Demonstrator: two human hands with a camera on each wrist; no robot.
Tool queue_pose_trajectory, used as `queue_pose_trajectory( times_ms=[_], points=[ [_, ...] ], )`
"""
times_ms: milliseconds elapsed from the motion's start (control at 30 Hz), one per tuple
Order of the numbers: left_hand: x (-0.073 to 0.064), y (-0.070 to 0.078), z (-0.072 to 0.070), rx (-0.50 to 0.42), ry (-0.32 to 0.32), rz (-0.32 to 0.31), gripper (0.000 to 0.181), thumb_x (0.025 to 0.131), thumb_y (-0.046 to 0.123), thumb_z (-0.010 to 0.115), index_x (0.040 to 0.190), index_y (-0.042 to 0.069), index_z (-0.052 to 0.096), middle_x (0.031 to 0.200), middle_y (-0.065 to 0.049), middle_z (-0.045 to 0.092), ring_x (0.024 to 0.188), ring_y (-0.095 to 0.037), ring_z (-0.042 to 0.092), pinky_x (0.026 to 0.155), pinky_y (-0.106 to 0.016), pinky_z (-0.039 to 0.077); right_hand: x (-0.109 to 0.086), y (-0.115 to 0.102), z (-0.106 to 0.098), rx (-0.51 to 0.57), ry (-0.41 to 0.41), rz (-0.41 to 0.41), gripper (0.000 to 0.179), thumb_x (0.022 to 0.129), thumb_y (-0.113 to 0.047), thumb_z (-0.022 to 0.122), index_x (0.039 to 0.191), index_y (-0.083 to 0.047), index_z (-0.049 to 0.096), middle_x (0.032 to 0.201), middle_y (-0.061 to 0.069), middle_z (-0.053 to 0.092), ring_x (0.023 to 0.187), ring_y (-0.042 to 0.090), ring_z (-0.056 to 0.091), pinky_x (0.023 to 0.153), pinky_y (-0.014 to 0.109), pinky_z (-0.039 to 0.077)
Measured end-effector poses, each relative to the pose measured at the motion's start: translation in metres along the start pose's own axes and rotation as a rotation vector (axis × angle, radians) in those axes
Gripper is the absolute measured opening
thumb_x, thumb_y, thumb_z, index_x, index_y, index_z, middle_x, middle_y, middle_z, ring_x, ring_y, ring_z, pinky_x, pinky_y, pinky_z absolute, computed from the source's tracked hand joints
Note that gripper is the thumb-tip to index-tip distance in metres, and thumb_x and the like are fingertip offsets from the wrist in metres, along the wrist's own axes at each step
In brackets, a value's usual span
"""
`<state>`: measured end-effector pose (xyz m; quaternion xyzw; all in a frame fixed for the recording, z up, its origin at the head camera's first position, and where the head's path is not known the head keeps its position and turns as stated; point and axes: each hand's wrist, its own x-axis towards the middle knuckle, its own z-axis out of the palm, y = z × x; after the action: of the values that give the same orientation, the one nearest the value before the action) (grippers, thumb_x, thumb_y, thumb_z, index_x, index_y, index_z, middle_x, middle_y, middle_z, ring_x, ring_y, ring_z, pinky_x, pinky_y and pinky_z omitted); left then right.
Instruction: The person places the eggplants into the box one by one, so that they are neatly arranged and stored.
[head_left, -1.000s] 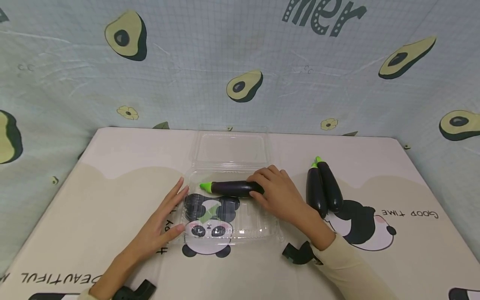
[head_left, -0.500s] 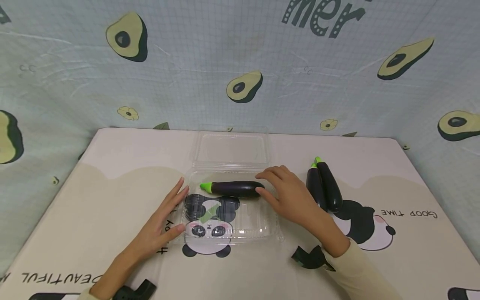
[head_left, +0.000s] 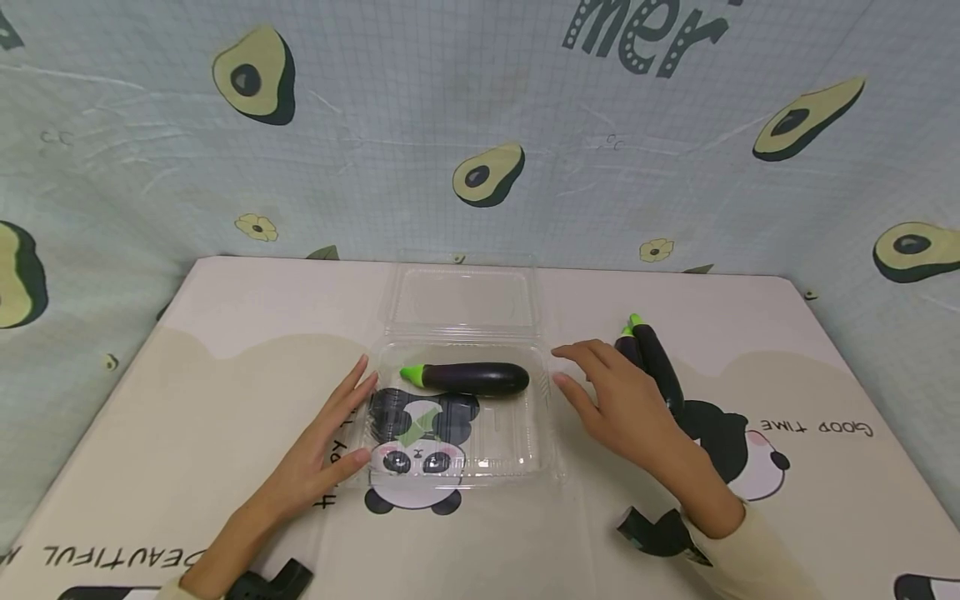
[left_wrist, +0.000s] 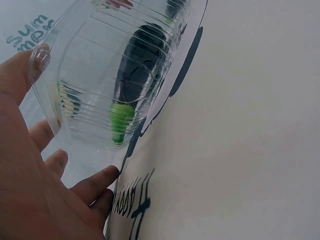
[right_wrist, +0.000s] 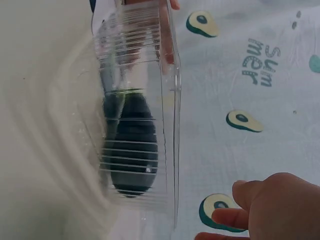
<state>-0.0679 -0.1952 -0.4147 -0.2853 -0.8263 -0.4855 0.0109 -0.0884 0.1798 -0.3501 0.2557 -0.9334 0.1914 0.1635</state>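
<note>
A clear plastic clamshell box (head_left: 517,442) stands on the table with its lid (head_left: 465,298) folded back. Inside, toward its rear, lies an eggplant (head_left: 480,378) with its green stem to the left. My left hand (head_left: 318,454) rests against the box's left side, fingers spread; in the left wrist view its thumb (left_wrist: 40,60) touches the rim. Just right of the box, my right hand (head_left: 622,404) hovers with loosely bent fingers and holds nothing. Behind it lie two more eggplants (head_left: 658,367), side by side and partly hidden by the hand.
The table (head_left: 225,400) is covered with a printed cloth showing pandas and lettering. An avocado-patterned curtain (head_left: 375,125) hangs behind its far edge. Black wrist mounts (head_left: 660,533) are strapped to both wrists.
My right hand has let go of the eggplant in the box and moved right, out past the box's side toward the other two. The left hand has stayed put.
</note>
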Motion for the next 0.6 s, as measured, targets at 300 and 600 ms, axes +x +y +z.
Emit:
queue_pose_trajectory(
  times_ms=[300,600],
  points=[
    [0.0,-0.001,0.0,-0.004,0.0,0.007,0.076,0.082,0.012,0.064,0.15,0.006,0.03,0.16,-0.007,0.008,0.145,-0.026,0.007,0.105,-0.065,0.013,-0.017,0.01,-0.006,-0.027,0.026,0.048,0.035,0.089,-0.026,0.068,0.12,-0.01,0.061,0.115,0.006,0.06,0.103,0.022,0.057,0.07,0.039,0.051],
    [0.0,-0.001,0.0,-0.004,0.001,0.007,0.075,0.082,0.012,0.064,0.149,0.005,0.03,0.16,-0.007,0.009,0.145,-0.025,0.007,0.103,-0.068,0.014,-0.032,0.023,-0.01,-0.019,0.049,0.072,0.043,0.086,-0.026,0.072,0.123,-0.007,0.06,0.116,0.007,0.059,0.089,0.019,0.055,0.066,0.039,0.049]
  ],
)
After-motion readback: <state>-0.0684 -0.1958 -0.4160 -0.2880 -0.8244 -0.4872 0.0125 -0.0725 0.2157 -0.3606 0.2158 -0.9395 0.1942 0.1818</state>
